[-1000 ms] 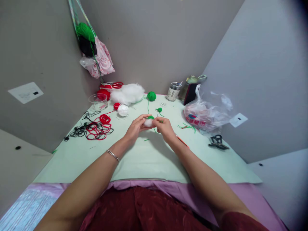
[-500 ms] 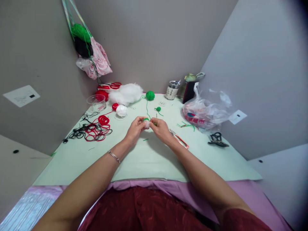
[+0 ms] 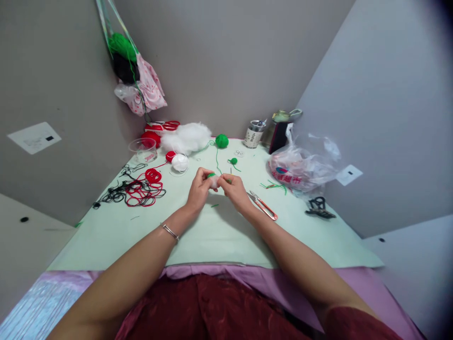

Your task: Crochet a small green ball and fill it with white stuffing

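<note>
Above the middle of the table, my left hand point(image 3: 198, 190) is closed around a small green crochet piece with white stuffing point(image 3: 213, 181). The fingers of my right hand point(image 3: 235, 191) are pinched at the stuffing's right side. A small green bit shows by the right fingers; its kind is hard to make out. Green yarn runs from behind the hands to a green yarn ball point(image 3: 222, 140). Orange-handled thread snips point(image 3: 264, 206) lie just right of my right wrist. A short green yarn scrap point(image 3: 214, 205) is below the hands.
Left are tangled black and red yarn point(image 3: 141, 189), a clear plastic cup point(image 3: 143, 151), a white yarn ball point(image 3: 180, 163) and fluffy stuffing point(image 3: 187, 138). Right are a plastic bag point(image 3: 300, 165), a black claw clip point(image 3: 319, 208) and a pen tin point(image 3: 254, 134). Walls enclose the table.
My left hand has tilted up slightly, and the piece has turned and shifted a little left. My right fingers remain pinched against it. The view has moved slightly.
</note>
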Motion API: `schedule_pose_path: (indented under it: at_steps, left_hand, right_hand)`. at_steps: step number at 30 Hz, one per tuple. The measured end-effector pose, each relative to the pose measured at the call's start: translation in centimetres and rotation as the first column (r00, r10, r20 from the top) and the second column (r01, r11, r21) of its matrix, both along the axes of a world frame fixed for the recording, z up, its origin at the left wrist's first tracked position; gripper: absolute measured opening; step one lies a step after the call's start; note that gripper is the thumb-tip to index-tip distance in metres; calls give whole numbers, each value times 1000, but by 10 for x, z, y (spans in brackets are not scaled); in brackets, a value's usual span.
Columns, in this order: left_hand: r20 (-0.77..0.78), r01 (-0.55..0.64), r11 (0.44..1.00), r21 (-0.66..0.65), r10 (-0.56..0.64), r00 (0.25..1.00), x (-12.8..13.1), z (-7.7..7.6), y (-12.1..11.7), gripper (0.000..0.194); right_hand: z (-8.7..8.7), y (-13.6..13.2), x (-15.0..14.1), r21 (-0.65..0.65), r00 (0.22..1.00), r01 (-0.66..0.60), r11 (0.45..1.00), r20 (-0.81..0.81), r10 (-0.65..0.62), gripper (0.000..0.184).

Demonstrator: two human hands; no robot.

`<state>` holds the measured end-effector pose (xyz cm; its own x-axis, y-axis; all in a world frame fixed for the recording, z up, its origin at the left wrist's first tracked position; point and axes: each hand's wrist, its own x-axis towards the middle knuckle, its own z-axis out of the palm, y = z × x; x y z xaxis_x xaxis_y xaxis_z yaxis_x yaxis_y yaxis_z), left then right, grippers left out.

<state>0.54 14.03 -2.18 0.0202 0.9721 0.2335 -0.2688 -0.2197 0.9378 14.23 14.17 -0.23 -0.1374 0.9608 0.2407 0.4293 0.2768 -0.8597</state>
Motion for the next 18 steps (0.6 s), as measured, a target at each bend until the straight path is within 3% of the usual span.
schedule_pose_path:
  at_steps: [5, 11, 15, 18]
  left_hand:
    - [29, 73, 997, -14, -73, 997, -3, 7, -4, 26]
    - [35, 139, 986, -90, -137, 990, -7, 7, 1, 27]
    - [2, 93, 986, -142, -94, 996, -8, -1, 5, 20]
    - [-38, 27, 982, -186, -35, 999, -4, -9, 8, 31]
  right_hand:
    - [1, -1, 4, 38, 994, 76, 996, 79, -79, 30]
    - [13, -13, 10, 88, 978, -32, 996, 208, 13, 18]
    - [13, -20, 5, 97, 969, -66, 993, 243, 40, 16]
    - [10, -23, -3, 88, 970, -81, 993, 238, 58, 17]
